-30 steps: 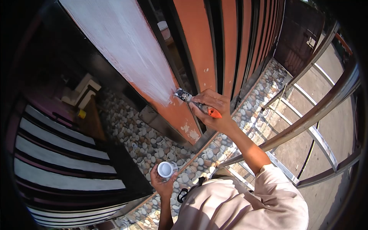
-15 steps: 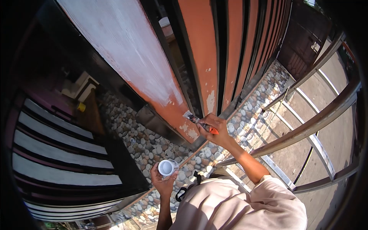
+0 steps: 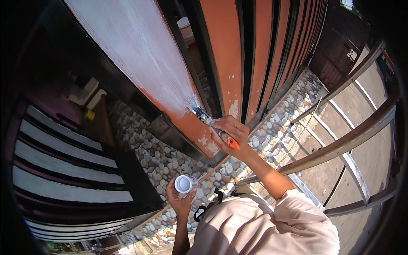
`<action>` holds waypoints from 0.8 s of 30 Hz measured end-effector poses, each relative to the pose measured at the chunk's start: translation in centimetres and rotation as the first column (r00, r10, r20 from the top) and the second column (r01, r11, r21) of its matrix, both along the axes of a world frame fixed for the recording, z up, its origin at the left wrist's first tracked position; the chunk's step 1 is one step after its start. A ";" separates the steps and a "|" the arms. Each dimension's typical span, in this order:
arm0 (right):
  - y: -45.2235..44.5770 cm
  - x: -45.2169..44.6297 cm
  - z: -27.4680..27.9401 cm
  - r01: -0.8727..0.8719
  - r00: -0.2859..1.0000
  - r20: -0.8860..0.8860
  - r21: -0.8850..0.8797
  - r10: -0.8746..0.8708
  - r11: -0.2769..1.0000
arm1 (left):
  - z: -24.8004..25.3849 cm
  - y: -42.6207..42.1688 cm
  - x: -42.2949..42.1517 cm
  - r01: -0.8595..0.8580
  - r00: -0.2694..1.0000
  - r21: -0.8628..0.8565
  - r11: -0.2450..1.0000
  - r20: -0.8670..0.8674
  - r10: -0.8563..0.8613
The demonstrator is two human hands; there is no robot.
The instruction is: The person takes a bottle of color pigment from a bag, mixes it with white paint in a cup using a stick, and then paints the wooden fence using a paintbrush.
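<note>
My right hand (image 3: 231, 134) is closed around a paintbrush (image 3: 202, 114) with an orange handle end. Its splayed bristles touch the lower part of a wide fence slat (image 3: 140, 51), where white paint meets bare orange. Chipped pale spots mark the slat's bottom end. Low in the view, my left hand (image 3: 180, 202) holds a small white cup (image 3: 183, 184) upright, fingers and thumb around its sides. What fills the cup is hard to make out.
Orange slats (image 3: 221, 46) with black frames run to the upper right. Pebbled ground (image 3: 165, 163) lies below the fence. A curved metal frame (image 3: 331, 155) stands close on the right. Black-and-white slats (image 3: 72, 165) are at the left.
The brush first went down the slat with my right hand, then came back up to the edge of the white paint. My left hand and the cup have hardly moved.
</note>
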State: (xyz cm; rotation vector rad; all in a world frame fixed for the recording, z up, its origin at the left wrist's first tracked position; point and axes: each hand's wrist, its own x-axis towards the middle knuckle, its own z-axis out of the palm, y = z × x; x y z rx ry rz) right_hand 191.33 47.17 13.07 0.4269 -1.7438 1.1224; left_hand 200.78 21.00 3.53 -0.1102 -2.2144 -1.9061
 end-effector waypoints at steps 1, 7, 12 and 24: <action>0.1 0.3 -2.4 -0.017 0.995 0.096 -0.006 0.018 1.000 | 0.0 0.1 0.0 -0.009 1.000 0.000 1.000 0.006 0.009; 0.9 6.3 -10.1 0.011 0.823 0.564 -0.118 0.058 0.993 | -0.7 0.7 0.0 -0.009 1.000 -0.050 0.999 0.006 0.010; 1.4 10.3 -8.7 -0.017 0.686 0.592 -0.568 0.423 0.823 | -0.7 1.8 -0.1 -0.001 1.000 -0.162 0.987 -0.030 -0.004; -1.6 11.2 -2.2 -0.360 0.761 0.523 -0.152 0.384 0.921 | -2.0 2.7 -0.1 0.123 0.989 -0.245 0.962 -0.046 -0.138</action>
